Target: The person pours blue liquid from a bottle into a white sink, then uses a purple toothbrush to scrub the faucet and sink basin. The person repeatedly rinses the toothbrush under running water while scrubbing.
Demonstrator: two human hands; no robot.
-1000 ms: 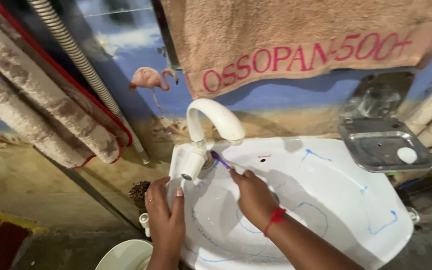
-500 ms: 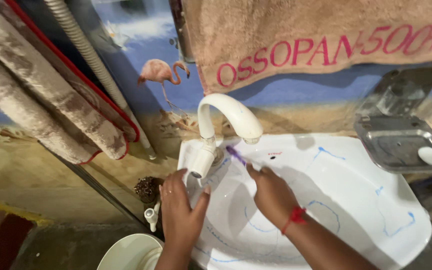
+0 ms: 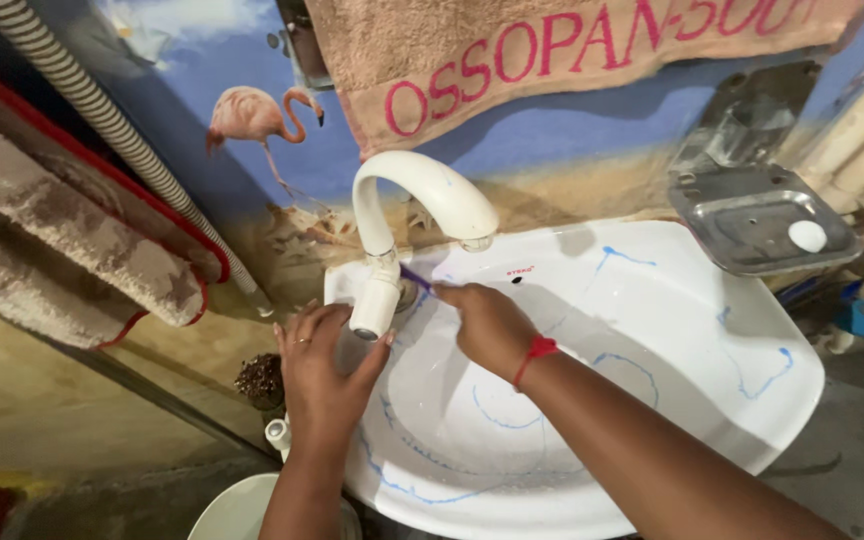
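Painted wall (image 3: 552,170) fills the background, blue above and sandy below, with a flamingo picture (image 3: 252,115) at upper left. Furthest left I see a rolled, grey-brown mat with red edging (image 3: 72,240) and a ribbed hose (image 3: 102,120) slanting down beside it. Lower down, my left hand (image 3: 322,365) sits at the sink's left edge, fingers curled up around the end of the white tap handle (image 3: 376,300), touching it. Above rises the curved white tap (image 3: 422,195), under a hanging pinkish towel (image 3: 512,60). Just right of the handle, my right hand (image 3: 487,325) is closed on a purple toothbrush (image 3: 414,277), whose head points at the tap's base. A red thread (image 3: 535,352) circles that wrist. Both hands are over the white sink (image 3: 672,340), which is marked with blue lines. At far right a steel soap dish (image 3: 752,220) on the wall carries a small white soap (image 3: 808,236).
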